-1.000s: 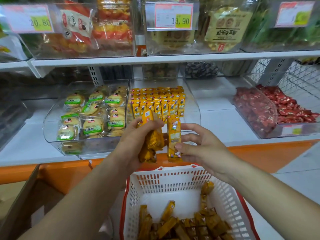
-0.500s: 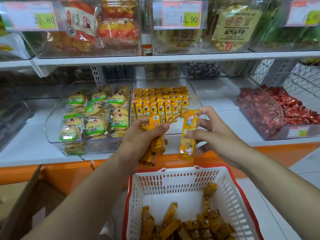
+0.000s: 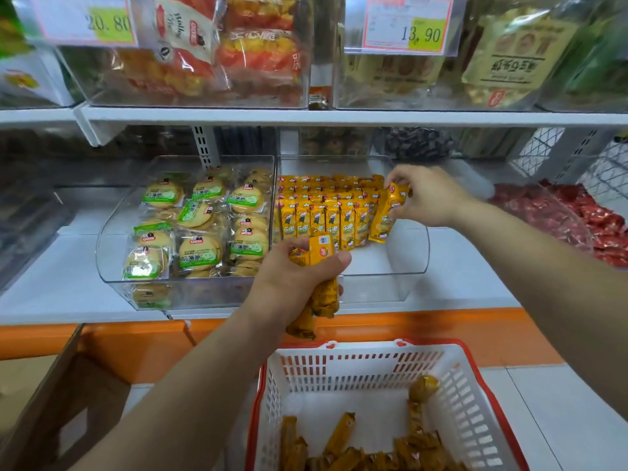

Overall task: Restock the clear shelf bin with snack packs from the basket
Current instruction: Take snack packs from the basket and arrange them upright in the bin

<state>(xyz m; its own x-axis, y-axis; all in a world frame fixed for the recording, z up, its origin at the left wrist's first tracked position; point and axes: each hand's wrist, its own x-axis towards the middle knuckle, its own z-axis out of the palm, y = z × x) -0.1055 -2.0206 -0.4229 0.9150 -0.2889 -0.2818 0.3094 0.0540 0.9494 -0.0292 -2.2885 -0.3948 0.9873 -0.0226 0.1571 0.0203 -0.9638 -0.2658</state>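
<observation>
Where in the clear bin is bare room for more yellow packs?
Free: floor of the clear plastic bin between the front row of yellow snack packs and the curved front wall, also under the right hand. Crowded: the back left.

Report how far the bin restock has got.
Done: rows of yellow packs stand at the back of the bin. In hand: the right hand holds one pack at the right end of the front row; the left hand grips a bundle. Left: the bin's front is bare, and loose packs lie in the basket.
</observation>
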